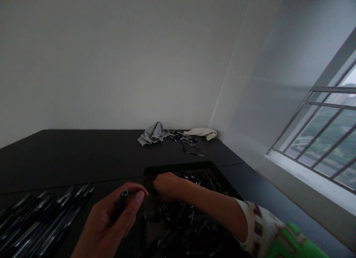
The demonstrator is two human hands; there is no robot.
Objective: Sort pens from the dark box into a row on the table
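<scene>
My left hand (111, 221) is closed around a dark pen barrel (121, 203), whose open end sticks up between thumb and fingers. It hovers beside the left wall of a black tray (178, 167). My right hand (166, 185) reaches into the tray's far left part, its fingers curled down among several dark pen parts (191, 217). What those fingers hold is hidden. The right forearm lies across the tray, in a patterned sleeve with a green cuff.
A row of several dark pens (41, 221) lies on the black table at the lower left. At the far edge sit a grey cloth (152, 133), a cream cloth (202, 132) and loose small parts (187, 140). A barred window (328, 139) is at the right.
</scene>
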